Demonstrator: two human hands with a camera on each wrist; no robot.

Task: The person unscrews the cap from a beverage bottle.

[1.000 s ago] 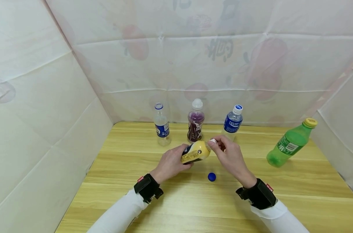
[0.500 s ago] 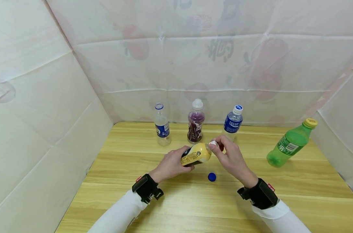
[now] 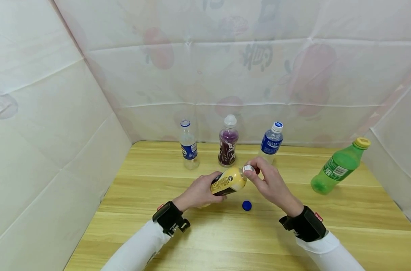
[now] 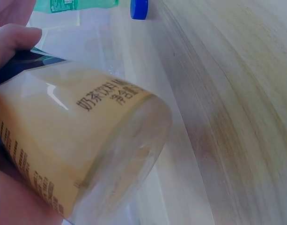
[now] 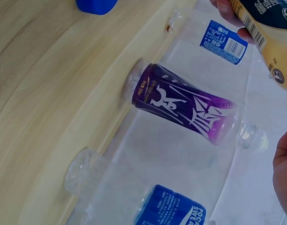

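In the head view my left hand (image 3: 199,191) grips a yellow milk-tea bottle (image 3: 233,180) round its body. The bottle is tilted, its neck toward the right. My right hand (image 3: 271,183) pinches the white cap (image 3: 248,168) at the bottle's neck between thumb and fingers. Whether the cap is loose on the thread I cannot tell. The left wrist view shows the clear base and printed label of the milk-tea bottle (image 4: 82,126). Below the two hands a blue cap (image 3: 247,205) lies on the table.
Behind the hands stand an uncapped clear bottle with a blue label (image 3: 189,150), a purple-labelled bottle (image 3: 228,146) and a blue-labelled bottle with a white cap (image 3: 271,141). A green bottle with a yellow cap (image 3: 339,165) is at the right. Fabric walls border the wooden table (image 3: 205,241).
The milk-tea bottle's neck end has dipped slightly, and more of the white cap shows between the right fingers. My right wrist has shifted a little rightward. The standing bottles and blue cap stay put.
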